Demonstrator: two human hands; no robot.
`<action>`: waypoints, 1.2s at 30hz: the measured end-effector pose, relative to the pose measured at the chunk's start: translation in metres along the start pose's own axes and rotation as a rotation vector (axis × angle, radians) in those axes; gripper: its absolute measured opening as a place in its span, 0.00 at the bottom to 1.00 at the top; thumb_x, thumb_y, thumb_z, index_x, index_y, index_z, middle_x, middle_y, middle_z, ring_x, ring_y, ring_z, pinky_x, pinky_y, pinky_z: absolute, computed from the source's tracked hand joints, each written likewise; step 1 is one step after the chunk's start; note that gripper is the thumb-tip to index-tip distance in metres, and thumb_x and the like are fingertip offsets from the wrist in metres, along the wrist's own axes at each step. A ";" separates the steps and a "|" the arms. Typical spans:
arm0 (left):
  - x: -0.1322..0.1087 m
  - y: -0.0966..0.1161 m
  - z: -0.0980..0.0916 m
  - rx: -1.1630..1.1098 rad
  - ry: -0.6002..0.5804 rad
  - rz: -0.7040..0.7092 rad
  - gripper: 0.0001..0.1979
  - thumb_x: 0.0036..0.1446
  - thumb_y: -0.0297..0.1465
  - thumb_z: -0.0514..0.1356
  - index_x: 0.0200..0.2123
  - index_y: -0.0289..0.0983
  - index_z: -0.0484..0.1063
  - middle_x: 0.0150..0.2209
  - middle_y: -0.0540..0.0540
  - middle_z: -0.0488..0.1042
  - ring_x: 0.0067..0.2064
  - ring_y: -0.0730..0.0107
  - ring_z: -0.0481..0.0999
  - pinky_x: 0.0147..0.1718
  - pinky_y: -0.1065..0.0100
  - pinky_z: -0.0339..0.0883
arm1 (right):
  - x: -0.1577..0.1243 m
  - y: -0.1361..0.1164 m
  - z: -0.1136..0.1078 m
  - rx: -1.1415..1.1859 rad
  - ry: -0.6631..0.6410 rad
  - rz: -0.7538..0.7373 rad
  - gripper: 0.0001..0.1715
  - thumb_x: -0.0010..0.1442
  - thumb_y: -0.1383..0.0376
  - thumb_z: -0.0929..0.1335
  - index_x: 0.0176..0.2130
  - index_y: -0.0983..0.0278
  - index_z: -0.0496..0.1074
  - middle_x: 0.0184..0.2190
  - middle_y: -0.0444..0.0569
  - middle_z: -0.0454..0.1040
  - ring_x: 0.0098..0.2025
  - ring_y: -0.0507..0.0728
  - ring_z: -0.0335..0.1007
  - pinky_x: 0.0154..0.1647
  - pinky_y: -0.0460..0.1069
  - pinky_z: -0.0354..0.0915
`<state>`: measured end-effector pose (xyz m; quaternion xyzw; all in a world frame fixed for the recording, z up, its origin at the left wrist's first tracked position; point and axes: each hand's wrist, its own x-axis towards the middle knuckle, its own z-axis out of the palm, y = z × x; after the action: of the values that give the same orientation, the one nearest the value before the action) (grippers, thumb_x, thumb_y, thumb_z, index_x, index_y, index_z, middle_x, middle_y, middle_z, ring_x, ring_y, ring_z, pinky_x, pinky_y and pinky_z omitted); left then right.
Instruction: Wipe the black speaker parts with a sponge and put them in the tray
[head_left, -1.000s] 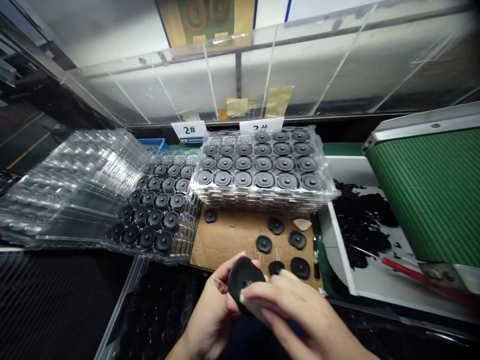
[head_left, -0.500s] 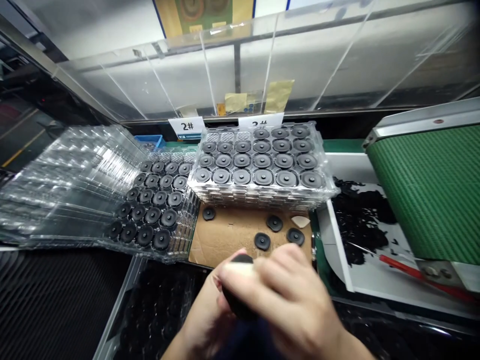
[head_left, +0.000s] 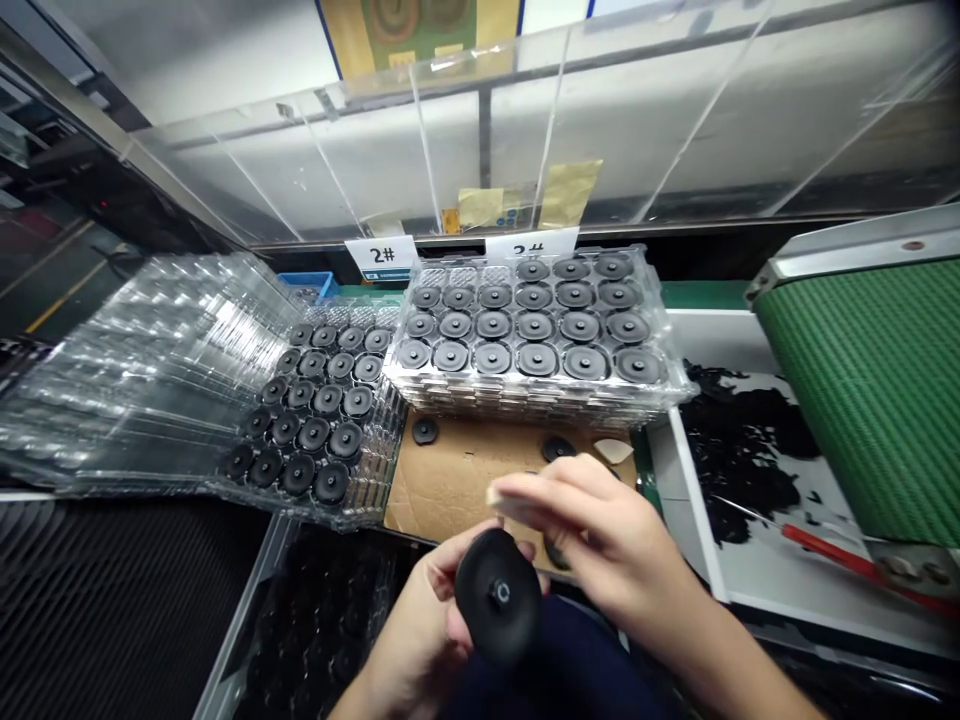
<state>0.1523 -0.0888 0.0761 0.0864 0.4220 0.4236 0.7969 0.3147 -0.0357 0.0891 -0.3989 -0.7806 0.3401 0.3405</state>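
Observation:
My left hand (head_left: 424, 610) grips a black rubber disc (head_left: 487, 605) by its edge, the face with a small central metal stud turned up towards me. Just above and right of it is my right hand (head_left: 592, 530), apart from the disc, fingers stretched out. A pale cover sits on one of its fingertips. Under that hand shows a dark piece (head_left: 556, 553); I cannot tell if it is held or lying there. Loose discs lie on the cardboard (head_left: 450, 480), one at the left (head_left: 424, 431) and another (head_left: 559, 448) partly behind my right hand.
Behind the cardboard stands a stack of clear trays (head_left: 540, 385) holding rows of discs. More trays (head_left: 367, 470) with discs are at left, beside empty-looking clear trays (head_left: 135, 370). At right are a white bin (head_left: 757, 570) of black scraps, a red-handled tool (head_left: 825, 550) and a green conveyor belt (head_left: 870, 390).
My right hand has lifted off the disc and moved right, its fingers straightening. The disc in my left hand has come into full view. The whole view has shifted slightly.

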 end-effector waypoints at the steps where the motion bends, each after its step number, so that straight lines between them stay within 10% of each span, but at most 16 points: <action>1: -0.002 0.002 0.001 -0.018 0.021 -0.009 0.35 0.22 0.39 0.74 0.42 0.40 0.76 0.40 0.44 0.79 0.40 0.58 0.78 0.40 0.66 0.67 | -0.008 0.010 0.002 0.026 0.019 0.146 0.15 0.64 0.64 0.60 0.44 0.59 0.74 0.33 0.48 0.76 0.34 0.54 0.71 0.32 0.47 0.66; 10: -0.007 0.011 0.006 -0.083 0.118 -0.026 0.31 0.25 0.35 0.74 0.40 0.42 0.76 0.42 0.45 0.79 0.43 0.58 0.78 0.40 0.68 0.68 | -0.082 0.059 0.038 0.356 0.001 0.730 0.22 0.57 0.51 0.65 0.44 0.61 0.76 0.44 0.51 0.77 0.47 0.63 0.73 0.49 0.54 0.68; 15: 0.001 -0.002 0.002 -0.080 0.104 -0.047 0.35 0.24 0.34 0.75 0.43 0.42 0.74 0.44 0.45 0.78 0.45 0.56 0.76 0.44 0.64 0.66 | -0.038 0.008 0.014 0.105 0.318 0.322 0.15 0.61 0.62 0.63 0.48 0.59 0.71 0.42 0.48 0.77 0.42 0.57 0.74 0.41 0.47 0.70; 18: 0.005 -0.008 -0.003 -0.045 0.106 -0.006 0.34 0.27 0.36 0.74 0.44 0.43 0.74 0.44 0.45 0.77 0.47 0.57 0.74 0.46 0.63 0.64 | -0.021 -0.019 0.015 0.032 0.199 -0.067 0.15 0.60 0.71 0.61 0.47 0.64 0.70 0.34 0.50 0.77 0.33 0.55 0.73 0.34 0.48 0.69; 21: 0.004 -0.010 -0.002 -0.042 0.179 0.039 0.30 0.29 0.34 0.73 0.42 0.46 0.74 0.44 0.48 0.77 0.48 0.58 0.73 0.46 0.64 0.64 | -0.015 -0.028 0.021 0.017 -0.049 -0.055 0.13 0.60 0.72 0.60 0.41 0.63 0.71 0.30 0.47 0.76 0.29 0.54 0.70 0.31 0.47 0.67; 26: 0.001 -0.012 0.006 -0.038 0.109 0.045 0.21 0.33 0.36 0.72 0.35 0.39 0.77 0.39 0.45 0.79 0.47 0.58 0.74 0.52 0.60 0.60 | -0.011 -0.029 0.025 -0.062 0.209 -0.111 0.14 0.61 0.73 0.60 0.44 0.69 0.70 0.28 0.51 0.74 0.30 0.56 0.69 0.32 0.51 0.66; 31: -0.009 -0.005 0.005 -0.106 0.121 0.029 0.34 0.19 0.37 0.74 0.38 0.44 0.77 0.41 0.48 0.79 0.43 0.64 0.75 0.46 0.68 0.64 | -0.029 -0.025 0.003 0.041 -0.134 -0.021 0.14 0.60 0.74 0.61 0.43 0.62 0.69 0.31 0.45 0.75 0.31 0.52 0.70 0.33 0.45 0.65; 36: -0.010 -0.007 0.010 -0.090 0.030 0.024 0.27 0.32 0.38 0.72 0.41 0.41 0.76 0.40 0.47 0.78 0.43 0.65 0.74 0.48 0.66 0.62 | -0.021 -0.028 -0.001 -0.196 -0.041 -0.137 0.16 0.65 0.70 0.57 0.45 0.64 0.70 0.27 0.48 0.71 0.29 0.55 0.62 0.30 0.50 0.60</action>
<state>0.1609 -0.0983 0.0851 0.0493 0.4133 0.4527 0.7885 0.3145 -0.0659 0.1063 -0.3689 -0.8424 0.2462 0.3061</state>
